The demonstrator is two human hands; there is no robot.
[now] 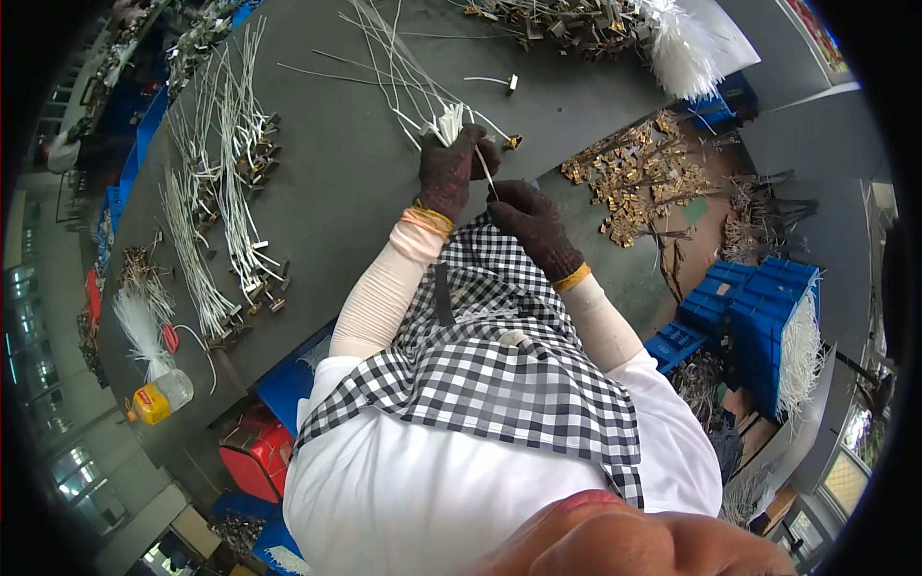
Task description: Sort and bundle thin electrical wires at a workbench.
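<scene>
My left hand (448, 175), in a dark knitted glove, is closed around a bundle of short white tubes (448, 123). Long thin wires (389, 62) fan out from that bundle over the dark tabletop. Between my two hands runs a thin white wire (485, 167). The fingertips of my right hand (534, 228), gloved alike, pinch its lower end. Just right of the bundle is a small brass-coloured metal part (514, 143). A little farther off lies a single white wire with a metal clip (511, 86).
Bundles of white wires with metal ends (226, 192) lie on the table (327, 182) at left, near a plastic bottle (163, 396). Brass-coloured parts (629, 173) are heaped at right. Blue crates (768, 307) stand beyond them. More metal parts (576, 29) fill the far edge.
</scene>
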